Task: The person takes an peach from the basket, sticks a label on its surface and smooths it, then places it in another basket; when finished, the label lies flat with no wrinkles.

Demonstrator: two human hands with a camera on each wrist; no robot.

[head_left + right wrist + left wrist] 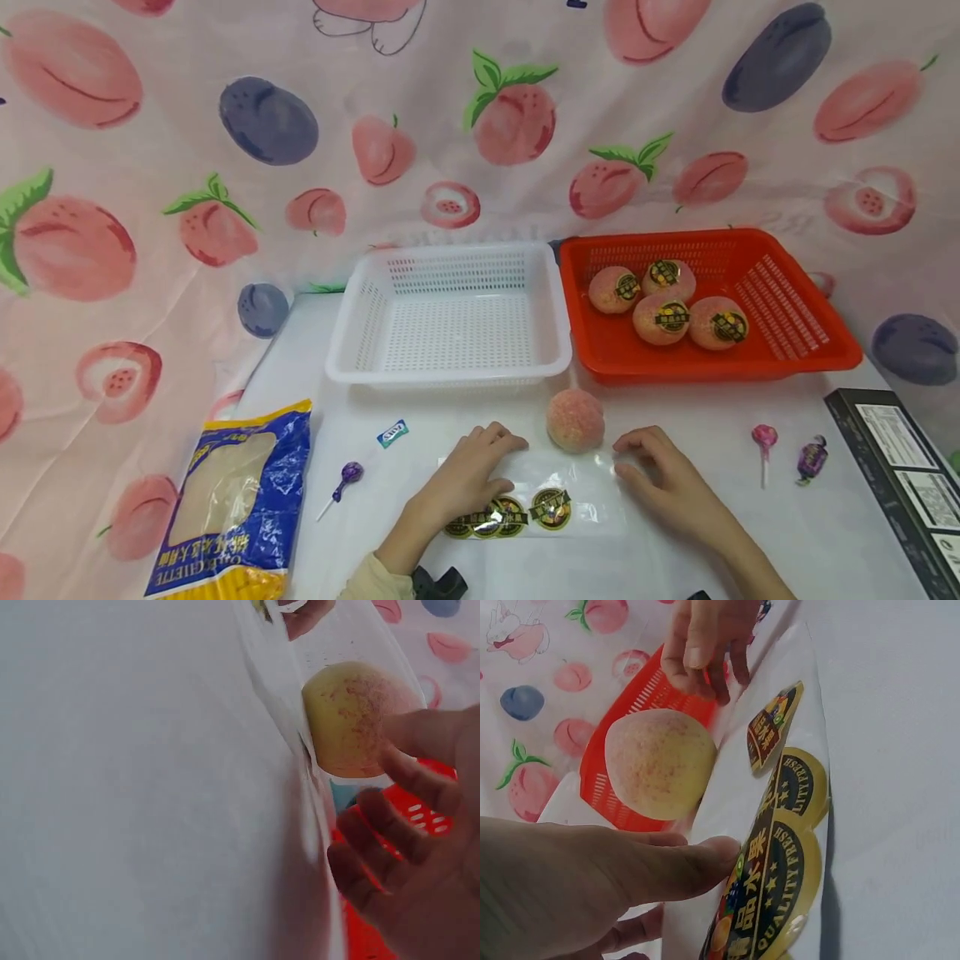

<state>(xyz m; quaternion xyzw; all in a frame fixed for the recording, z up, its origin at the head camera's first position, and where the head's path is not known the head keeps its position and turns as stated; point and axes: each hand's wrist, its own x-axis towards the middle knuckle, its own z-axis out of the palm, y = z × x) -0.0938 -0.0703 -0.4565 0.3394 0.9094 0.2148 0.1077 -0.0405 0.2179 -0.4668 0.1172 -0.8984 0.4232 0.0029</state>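
A peach with no sticker sits on the white table between my hands, at the far edge of a clear plastic sheet. Round black-and-gold fruit stickers lie on the sheet, several of them overlapping near my left hand. My left hand rests over the sheet with relaxed fingers; its thumb is right at the stickers' edge in the left wrist view. To the right of the peach, my right hand is held with its fingers apart, holding nothing. Its thumb overlaps the peach in the right wrist view.
A white basket stands behind; beside it, a red basket holds several stickered peaches. At left lie a blue-and-yellow bag, a purple lollipop and a small candy. A pink lollipop, wrapped candy and black box lie right.
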